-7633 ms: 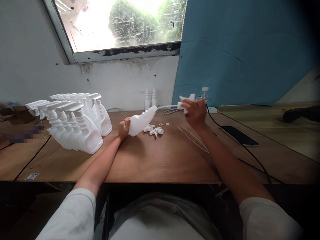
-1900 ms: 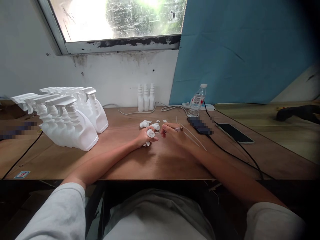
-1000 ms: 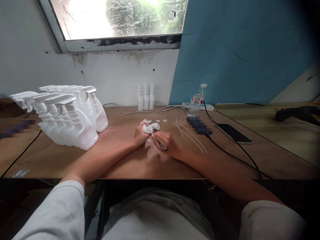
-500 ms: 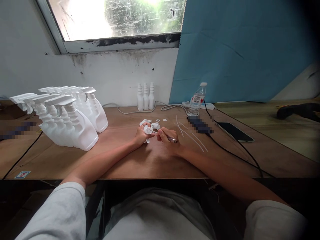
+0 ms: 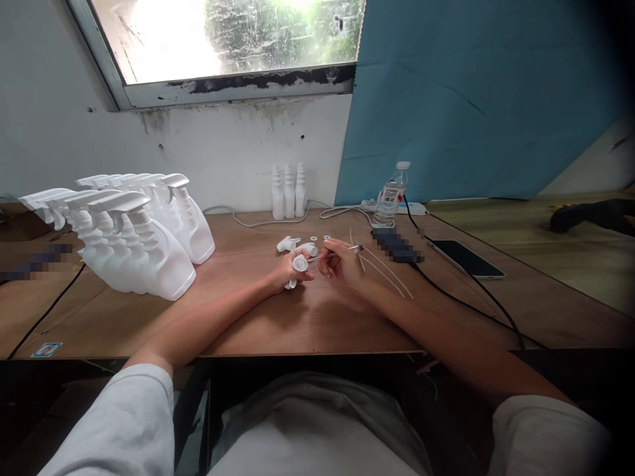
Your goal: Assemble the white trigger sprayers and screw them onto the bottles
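My left hand [image 5: 288, 273] is closed around a white trigger sprayer head [image 5: 299, 264], whose round cap opening faces up toward me. Part of the sprayer shows below the fingers. My right hand [image 5: 342, 262] pinches a slim metal tool [image 5: 356, 248]; its thin tip points left to the sprayer's opening, and its exact kind is unclear. Just behind my hands lie another white sprayer head [image 5: 288, 244] and a white sprayer part [image 5: 310, 248], with small white washers [image 5: 313, 238] beyond. Thin clear tubes [image 5: 384, 270] lie right of my right hand.
Several white spray bottles [image 5: 169, 258] with trigger heads stand in rows at the left. Three slim white bottles [image 5: 288, 195] are against the wall. A water bottle [image 5: 391, 198], a power strip [image 5: 414, 209], a phone [image 5: 466, 258] and black cables [image 5: 466, 311] occupy the right.
The sprayer head in my left hand has turned, its opening now facing up more. My right hand has risen slightly away, and the tool lies at a flatter angle.
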The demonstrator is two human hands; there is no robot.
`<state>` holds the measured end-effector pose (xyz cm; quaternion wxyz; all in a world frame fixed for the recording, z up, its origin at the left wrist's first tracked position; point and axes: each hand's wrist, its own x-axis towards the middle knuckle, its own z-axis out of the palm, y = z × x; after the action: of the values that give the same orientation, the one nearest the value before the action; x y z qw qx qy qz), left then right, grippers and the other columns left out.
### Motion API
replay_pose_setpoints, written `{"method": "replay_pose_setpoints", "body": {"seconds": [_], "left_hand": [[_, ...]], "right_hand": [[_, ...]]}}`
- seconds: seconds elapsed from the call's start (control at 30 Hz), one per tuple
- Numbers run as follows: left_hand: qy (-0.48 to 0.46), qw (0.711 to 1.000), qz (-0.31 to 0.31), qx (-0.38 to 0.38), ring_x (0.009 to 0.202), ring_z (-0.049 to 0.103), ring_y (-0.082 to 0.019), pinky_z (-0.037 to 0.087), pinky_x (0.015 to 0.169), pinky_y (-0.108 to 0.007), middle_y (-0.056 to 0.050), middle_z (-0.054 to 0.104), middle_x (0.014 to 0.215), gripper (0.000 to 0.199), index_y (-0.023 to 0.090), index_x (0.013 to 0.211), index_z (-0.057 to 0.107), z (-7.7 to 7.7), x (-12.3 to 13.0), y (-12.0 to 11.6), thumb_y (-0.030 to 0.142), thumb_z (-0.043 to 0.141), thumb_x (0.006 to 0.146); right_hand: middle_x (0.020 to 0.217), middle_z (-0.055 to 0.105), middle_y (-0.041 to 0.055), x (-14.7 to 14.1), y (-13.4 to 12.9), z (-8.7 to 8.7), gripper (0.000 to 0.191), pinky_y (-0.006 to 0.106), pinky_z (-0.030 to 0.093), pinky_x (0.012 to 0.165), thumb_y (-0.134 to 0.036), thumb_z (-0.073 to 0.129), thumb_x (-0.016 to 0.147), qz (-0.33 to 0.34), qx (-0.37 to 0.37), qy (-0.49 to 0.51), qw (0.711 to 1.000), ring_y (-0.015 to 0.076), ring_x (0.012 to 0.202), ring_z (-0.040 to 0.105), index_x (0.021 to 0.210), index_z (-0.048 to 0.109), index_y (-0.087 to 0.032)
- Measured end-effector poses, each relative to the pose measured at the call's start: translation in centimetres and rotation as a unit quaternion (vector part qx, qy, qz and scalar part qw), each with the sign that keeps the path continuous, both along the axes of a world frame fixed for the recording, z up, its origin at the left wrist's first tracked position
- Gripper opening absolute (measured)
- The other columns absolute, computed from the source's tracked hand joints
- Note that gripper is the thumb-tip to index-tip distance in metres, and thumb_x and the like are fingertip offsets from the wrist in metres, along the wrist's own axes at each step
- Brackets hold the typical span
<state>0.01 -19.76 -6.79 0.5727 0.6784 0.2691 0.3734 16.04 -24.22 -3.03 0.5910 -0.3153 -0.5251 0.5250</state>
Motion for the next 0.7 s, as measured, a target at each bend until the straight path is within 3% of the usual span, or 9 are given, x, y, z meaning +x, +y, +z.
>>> {"method": "replay_pose_setpoints", "body": {"seconds": [0.13,0.4,0.57,0.7], "left_hand": [[-0.027,0.994,-0.065,-0.084,0.035,0.037,-0.005,0.025,0.037,-0.019,0.013,0.042,0.051,0.061,0.021,0.082,0.040,0.3,0.0,0.0,0.028,0.087,0.045],[-0.034,0.992,-0.067,-0.105,0.029,0.031,-0.004,0.023,0.031,-0.019,0.013,0.041,0.049,0.060,0.021,0.083,0.040,0.5,0.0,-0.2,0.026,0.087,0.045],[-0.032,0.992,-0.064,-0.102,0.029,0.032,-0.004,0.024,0.030,-0.019,0.012,0.043,0.049,0.058,0.021,0.083,0.042,0.5,0.0,-0.1,0.025,0.086,0.045],[-0.022,0.996,-0.030,-0.083,0.032,0.035,-0.004,0.027,0.033,-0.019,0.009,0.048,0.052,0.055,0.018,0.082,0.048,0.3,0.0,0.0,0.028,0.086,0.044]], "right_hand": [[0.035,0.047,-0.0015,0.3,0.6,-0.2,0.031,0.024,0.024,0.034,-0.043,0.057,0.077,0.031,-0.070,0.039,0.996,0.0117,0.030,0.041,0.057,0.054,-0.020],[0.034,0.042,-0.0037,0.6,1.2,-0.5,0.027,0.024,0.020,0.033,-0.040,0.057,0.074,0.058,-0.121,0.052,0.990,0.0103,0.028,0.032,0.057,0.050,-0.021],[0.036,0.045,-0.0031,0.4,1.2,-0.8,0.026,0.024,0.023,0.035,-0.040,0.059,0.076,0.082,-0.138,0.058,0.985,0.0104,0.030,0.035,0.060,0.053,-0.020],[0.040,0.045,-0.0037,0.2,1.2,-1.0,0.025,0.024,0.026,0.037,-0.040,0.061,0.076,0.105,-0.150,0.066,0.981,0.0098,0.033,0.034,0.064,0.054,-0.020]]}}
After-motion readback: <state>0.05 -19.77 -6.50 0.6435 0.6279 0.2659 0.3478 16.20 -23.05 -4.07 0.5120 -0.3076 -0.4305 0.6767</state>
